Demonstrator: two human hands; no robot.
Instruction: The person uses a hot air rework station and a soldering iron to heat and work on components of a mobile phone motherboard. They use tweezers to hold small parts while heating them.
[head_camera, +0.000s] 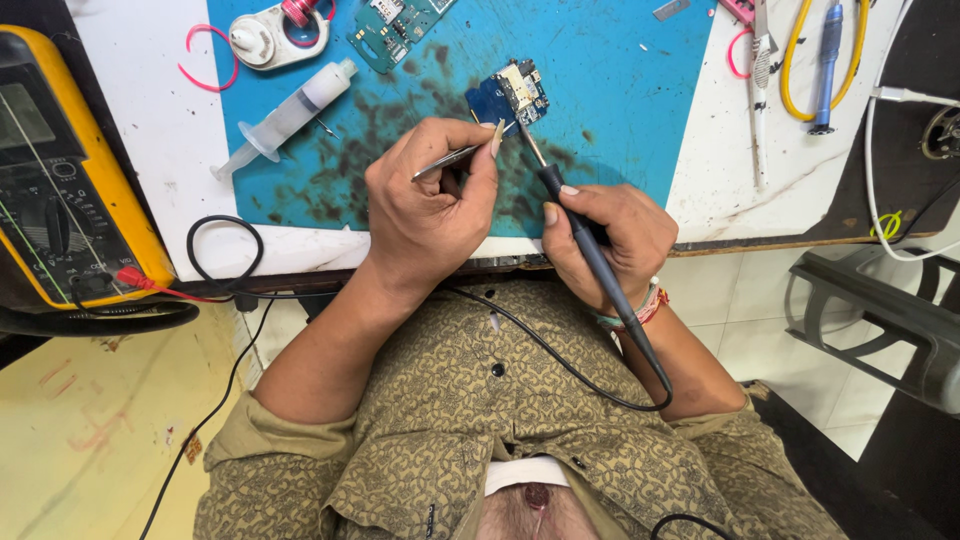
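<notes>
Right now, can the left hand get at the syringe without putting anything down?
Probably not. The left hand is pinching tweezers at the small blue circuit board. The path to the syringe on the blue mat looks free, but the fingers are occupied.

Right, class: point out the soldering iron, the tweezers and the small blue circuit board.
soldering iron (590, 245), head view, black handle.
tweezers (447, 161), head view, metal shaft.
small blue circuit board (492, 99), head view, bare blue area.

Circuit board (508, 97) on mat (620, 90); syringe (285, 117) left; multimeter (62, 180) far left.
</notes>
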